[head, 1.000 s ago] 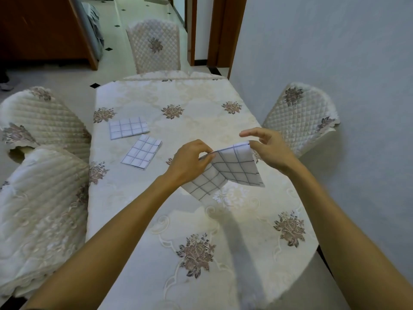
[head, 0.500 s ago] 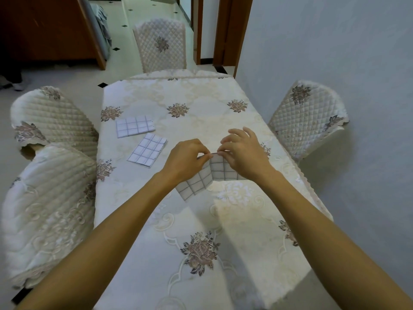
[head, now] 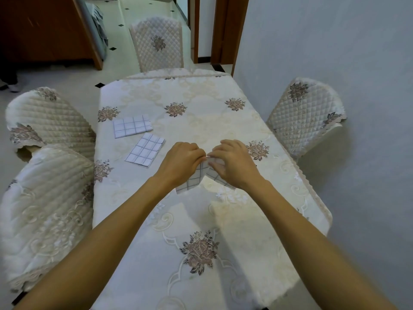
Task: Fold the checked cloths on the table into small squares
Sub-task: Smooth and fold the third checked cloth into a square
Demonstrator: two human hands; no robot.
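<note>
A white checked cloth (head: 194, 180) hangs folded in the air just above the middle of the table (head: 201, 121). My left hand (head: 181, 162) pinches its top edge on the left, and my right hand (head: 232, 164) pinches the same edge on the right, fingertips nearly touching. Most of the cloth is hidden under my hands. Two more checked cloths lie folded flat on the table's left side: one (head: 132, 125) farther away, the other (head: 145, 150) nearer and turned at an angle.
The table wears a cream floral tablecloth. Quilted chairs stand at the left (head: 49, 121), nearer left (head: 42, 211), far end (head: 157, 43) and right (head: 306, 115). A pale wall runs close along the right side. A doorway opens behind the far chair.
My right hand has swung the cloth's right edge over to meet my left hand, folding the cloth in half. Both hands now sit close together.
</note>
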